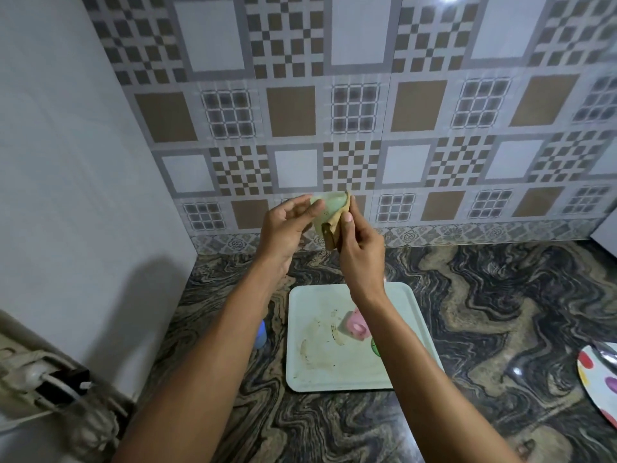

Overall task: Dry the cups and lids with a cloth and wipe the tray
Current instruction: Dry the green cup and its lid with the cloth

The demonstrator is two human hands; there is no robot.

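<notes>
Held up above the counter (500, 295), at 12 o'clock of the tray (320, 372): a pale green cup (329, 203), with the left grip (283, 228) curled round its rim from 9 o'clock. Right grip (360, 248) at 3 o'clock, pinching a tan cloth (337, 228) against the cup's side. On the stained tray, toward 3 o'clock, a pink cup (355, 325) just beside the right forearm.

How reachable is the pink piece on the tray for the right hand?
Likely not at once: the right hand pinches the brown cloth against the green cup held by the left hand. The pink piece lies uncovered on the tray below, so dropping the cloth should free the way.
</notes>
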